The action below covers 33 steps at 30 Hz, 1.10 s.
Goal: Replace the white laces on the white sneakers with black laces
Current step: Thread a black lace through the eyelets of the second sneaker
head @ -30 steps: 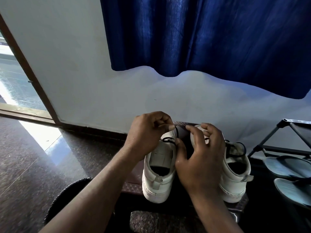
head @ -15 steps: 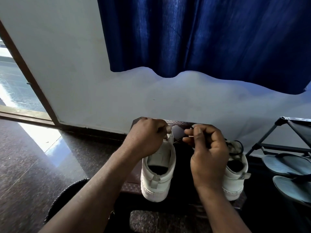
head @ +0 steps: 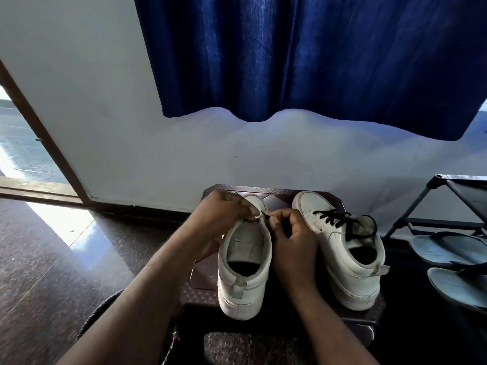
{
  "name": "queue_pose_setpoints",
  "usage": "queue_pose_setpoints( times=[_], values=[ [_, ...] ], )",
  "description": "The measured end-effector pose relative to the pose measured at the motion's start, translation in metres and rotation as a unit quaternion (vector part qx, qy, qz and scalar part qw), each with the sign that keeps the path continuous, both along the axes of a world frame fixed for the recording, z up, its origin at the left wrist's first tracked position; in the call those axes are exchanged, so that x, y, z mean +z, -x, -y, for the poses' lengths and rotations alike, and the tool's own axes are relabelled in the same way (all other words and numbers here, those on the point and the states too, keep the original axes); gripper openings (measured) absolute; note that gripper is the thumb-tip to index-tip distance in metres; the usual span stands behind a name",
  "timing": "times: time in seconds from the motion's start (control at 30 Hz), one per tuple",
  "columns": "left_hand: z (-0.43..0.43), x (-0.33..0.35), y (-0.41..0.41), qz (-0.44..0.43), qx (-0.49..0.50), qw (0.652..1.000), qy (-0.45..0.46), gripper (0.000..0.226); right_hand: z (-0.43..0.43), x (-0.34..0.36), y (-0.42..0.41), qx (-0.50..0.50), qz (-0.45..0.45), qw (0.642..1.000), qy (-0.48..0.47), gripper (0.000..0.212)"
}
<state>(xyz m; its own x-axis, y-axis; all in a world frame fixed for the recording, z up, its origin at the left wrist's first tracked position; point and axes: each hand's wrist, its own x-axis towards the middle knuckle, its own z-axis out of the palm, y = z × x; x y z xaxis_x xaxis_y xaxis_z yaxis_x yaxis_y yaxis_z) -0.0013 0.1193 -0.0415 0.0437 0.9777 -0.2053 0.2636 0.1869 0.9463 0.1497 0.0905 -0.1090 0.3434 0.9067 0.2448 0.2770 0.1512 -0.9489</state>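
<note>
Hands are back together now: left hand (head: 224,214) pinches the left sneaker (head: 245,259) at its eyelet edge, right hand (head: 290,238) fingers pinch the black lace (head: 264,215), so probably threading next.

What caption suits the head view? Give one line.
Left hand and right hand pinch a black lace at one white sneaker; the other sneaker is already laced black.

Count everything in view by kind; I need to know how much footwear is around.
White sneakers: 2
Black laces: 2
Sandals: 2
Stool: 1
Rack: 1
Curtain: 1
Total: 9
</note>
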Motion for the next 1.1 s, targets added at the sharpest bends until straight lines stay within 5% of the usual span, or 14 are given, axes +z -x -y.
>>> queue_pose_setpoints(
  times=[0.4, 1.1],
  values=[
    [0.001, -0.014, -0.013, -0.169, 0.032, 0.981, -0.087, 0.018, -0.015, 0.003, -0.008, 0.006, 0.006, 0.996, 0.087, 0.009],
    [0.002, -0.026, -0.007, -0.057, 0.012, 0.993, -0.099, 0.015, -0.030, 0.003, -0.006, 0.059, -0.044, 0.993, 0.092, 0.049]
  ],
)
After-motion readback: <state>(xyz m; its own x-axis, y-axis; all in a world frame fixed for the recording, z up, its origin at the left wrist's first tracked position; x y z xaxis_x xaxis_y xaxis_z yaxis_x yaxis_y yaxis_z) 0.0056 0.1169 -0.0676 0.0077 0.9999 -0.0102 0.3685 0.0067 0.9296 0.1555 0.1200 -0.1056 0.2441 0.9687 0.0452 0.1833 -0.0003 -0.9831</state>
